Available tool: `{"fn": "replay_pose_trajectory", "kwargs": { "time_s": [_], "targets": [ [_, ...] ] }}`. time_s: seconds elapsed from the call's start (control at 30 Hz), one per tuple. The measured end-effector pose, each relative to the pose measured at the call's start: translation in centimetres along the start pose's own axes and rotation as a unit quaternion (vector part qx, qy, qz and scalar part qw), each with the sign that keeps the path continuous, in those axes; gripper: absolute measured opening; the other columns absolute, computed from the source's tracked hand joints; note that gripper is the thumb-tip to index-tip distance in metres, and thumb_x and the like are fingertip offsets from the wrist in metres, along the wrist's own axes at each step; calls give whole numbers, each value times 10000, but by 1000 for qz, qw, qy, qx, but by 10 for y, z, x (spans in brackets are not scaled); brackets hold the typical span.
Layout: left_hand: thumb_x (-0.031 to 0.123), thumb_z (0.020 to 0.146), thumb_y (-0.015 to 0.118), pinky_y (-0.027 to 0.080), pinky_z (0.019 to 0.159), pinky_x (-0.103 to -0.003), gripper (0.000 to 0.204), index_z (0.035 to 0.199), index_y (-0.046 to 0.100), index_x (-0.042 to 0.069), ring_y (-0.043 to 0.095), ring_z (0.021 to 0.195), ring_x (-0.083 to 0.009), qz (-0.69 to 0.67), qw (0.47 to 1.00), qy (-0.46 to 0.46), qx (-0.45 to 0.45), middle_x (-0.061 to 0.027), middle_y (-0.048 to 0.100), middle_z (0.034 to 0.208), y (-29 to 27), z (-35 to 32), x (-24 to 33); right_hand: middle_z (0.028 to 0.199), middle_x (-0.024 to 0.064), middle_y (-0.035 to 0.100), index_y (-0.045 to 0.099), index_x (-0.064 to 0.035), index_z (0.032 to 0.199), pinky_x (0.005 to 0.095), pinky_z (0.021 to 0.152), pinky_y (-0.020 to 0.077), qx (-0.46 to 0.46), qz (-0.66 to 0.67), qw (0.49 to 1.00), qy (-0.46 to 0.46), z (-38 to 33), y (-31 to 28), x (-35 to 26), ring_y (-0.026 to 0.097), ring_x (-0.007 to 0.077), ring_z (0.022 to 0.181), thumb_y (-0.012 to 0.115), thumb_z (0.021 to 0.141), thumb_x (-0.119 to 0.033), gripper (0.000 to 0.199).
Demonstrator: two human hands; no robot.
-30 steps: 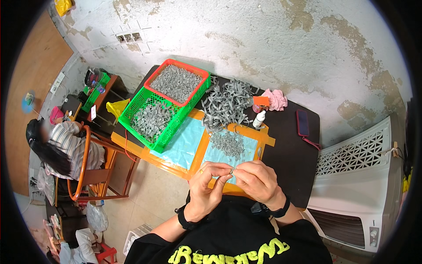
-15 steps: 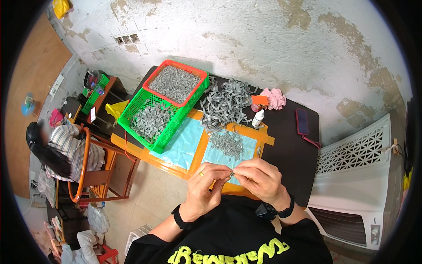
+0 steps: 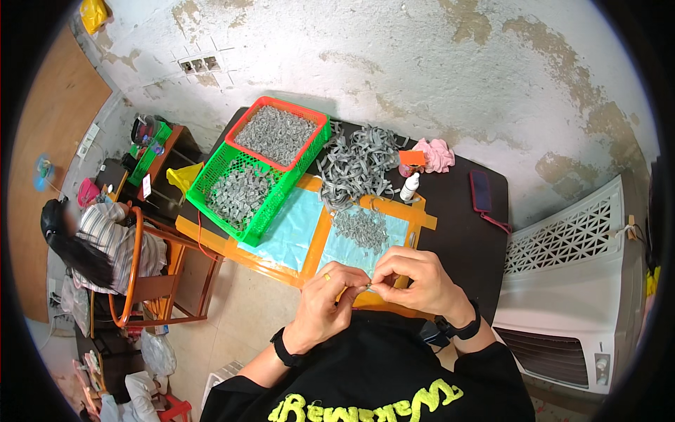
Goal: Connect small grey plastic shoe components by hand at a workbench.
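My left hand (image 3: 328, 301) and my right hand (image 3: 419, 283) meet fingertip to fingertip above the table's near edge. Each is closed in a pinch. Whatever sits between the fingertips is tiny and mostly covered, so its kind cannot be made out. Just beyond my hands, a loose pile of small grey pieces (image 3: 360, 229) lies on a light blue sheet (image 3: 336, 254) edged with orange tape. Farther back is a heap of grey strips (image 3: 358, 160), looped and tangled.
Left on the table, a green basket (image 3: 264, 224) holds grey pieces; a red basket (image 3: 287, 167) with smaller ones rests on its far end. A white bottle (image 3: 409, 188), pink cloth (image 3: 439, 156) and phone (image 3: 481, 191) lie right. Beside the table stands a white air cooler (image 3: 562, 281). A person (image 3: 116, 243) sits left.
My right hand has turned and its fingertips have dropped slightly, closing in against the left fingertips. The small grey piece seen between them before is now mostly hidden.
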State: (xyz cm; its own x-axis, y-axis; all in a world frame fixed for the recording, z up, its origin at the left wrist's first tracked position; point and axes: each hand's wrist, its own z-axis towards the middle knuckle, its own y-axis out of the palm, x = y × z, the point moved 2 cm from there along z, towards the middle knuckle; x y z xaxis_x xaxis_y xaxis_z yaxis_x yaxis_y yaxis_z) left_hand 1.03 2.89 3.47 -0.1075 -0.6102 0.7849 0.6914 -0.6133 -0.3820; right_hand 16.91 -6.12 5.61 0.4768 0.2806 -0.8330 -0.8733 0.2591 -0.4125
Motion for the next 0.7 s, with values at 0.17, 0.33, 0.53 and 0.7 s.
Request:
{"fn": "replay_pose_trajectory", "kwargs": {
  "time_s": [0.17,0.33,0.53,0.7],
  "targets": [
    [-117,733,663,502,692,-327,187,828,572,16,644,786,-258,-3,999,-25,-28,-108,660,850,3,-2,-3,823,25,579,603,15,850,235,632,498,-118,67,985,107,0,-6,7,593,94,719,680,820,-14,87],
    [-111,747,660,502,707,-326,178,841,574,13,645,799,-261,-3,998,-47,-31,-109,655,859,5,-5,-4,837,27,580,597,28,866,243,680,511,-127,147,969,155,-3,-1,20,588,88,748,663,840,-33,94],
    [-97,772,652,503,736,-324,153,852,576,11,651,824,-260,-6,997,-75,-31,-110,655,876,6,-7,-8,851,35,586,596,34,886,259,725,512,-139,201,951,189,-2,1,27,575,92,790,642,850,-31,87],
    [-90,776,654,504,749,-326,154,863,577,11,654,839,-258,-9,995,-94,-33,-112,658,884,5,-7,-9,858,40,592,602,19,904,253,734,507,-150,186,952,189,-2,1,29,570,88,794,630,863,-54,89]
  ]
}}
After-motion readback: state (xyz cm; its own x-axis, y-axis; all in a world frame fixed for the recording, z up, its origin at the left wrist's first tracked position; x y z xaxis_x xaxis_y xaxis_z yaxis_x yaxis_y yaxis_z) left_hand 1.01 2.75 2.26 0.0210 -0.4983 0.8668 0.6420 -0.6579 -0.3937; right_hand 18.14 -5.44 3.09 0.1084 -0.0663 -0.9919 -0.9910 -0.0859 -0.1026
